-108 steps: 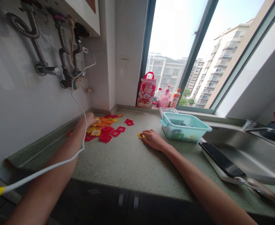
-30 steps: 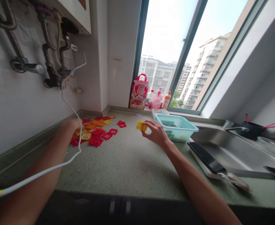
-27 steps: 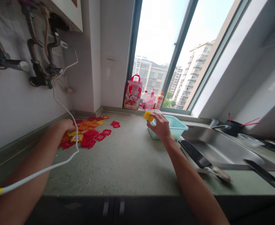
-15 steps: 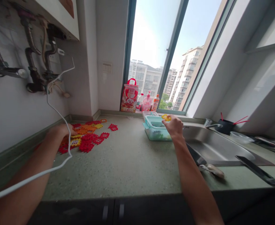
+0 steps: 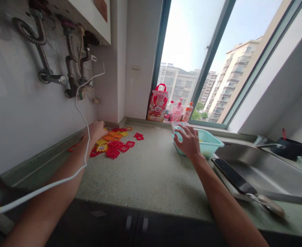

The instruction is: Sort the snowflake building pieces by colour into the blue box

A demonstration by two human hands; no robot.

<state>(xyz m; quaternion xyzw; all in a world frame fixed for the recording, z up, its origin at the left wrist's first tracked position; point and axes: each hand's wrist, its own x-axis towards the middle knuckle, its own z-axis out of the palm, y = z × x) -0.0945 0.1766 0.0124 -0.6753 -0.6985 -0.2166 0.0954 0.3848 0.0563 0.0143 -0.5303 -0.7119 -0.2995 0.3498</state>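
A heap of flat red, orange and yellow plastic pieces (image 5: 113, 142) lies on the green counter (image 5: 145, 171) near the left wall. My left hand (image 5: 97, 129) rests on the near-left edge of that heap, its fingers curled; what they hold is hidden. My right hand (image 5: 188, 140) hovers in front of the teal plastic tub (image 5: 209, 145), fingers spread and empty. One red piece (image 5: 139, 136) lies apart from the heap.
A red bag (image 5: 157, 106) and several bottles (image 5: 178, 111) stand on the window sill. A steel sink (image 5: 264, 168) lies to the right, with a black knife (image 5: 237, 180) on its near rim. A white cable (image 5: 85, 116) hangs from the wall pipes across my left arm.
My right hand lifted a yellow piece off the counter, carried it right over the teal tub and let it go; the hand is now empty. My left hand stayed at the heap.
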